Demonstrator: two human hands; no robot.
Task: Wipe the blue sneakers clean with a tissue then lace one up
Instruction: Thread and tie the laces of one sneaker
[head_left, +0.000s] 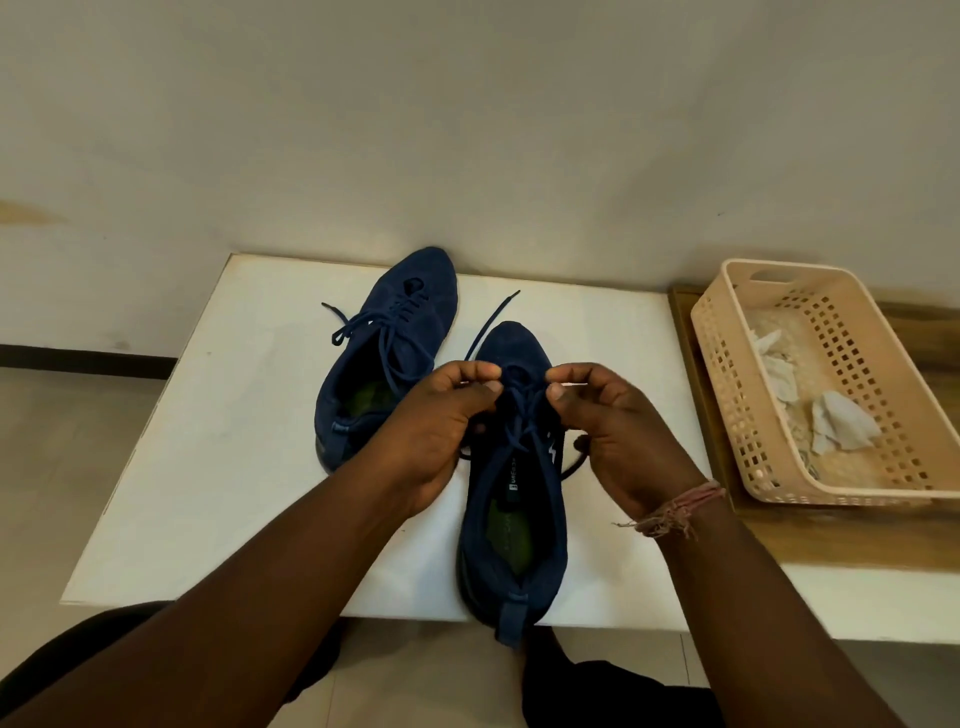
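I see my left hand (441, 415) and right hand (605, 421) each pinching dark blue laces (519, 410) on the near blue suede sneaker (514, 499); its twin (384, 343) sits at ten o'clock.

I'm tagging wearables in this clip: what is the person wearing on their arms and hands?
Both forearms are bare, with no sleeves in view and no gloves. The left hand shows no ring, watch or band. The right hand has at its wrist a bracelet of wound pinkish-red thread with frayed loose ends sticking out. No rings are visible on it.
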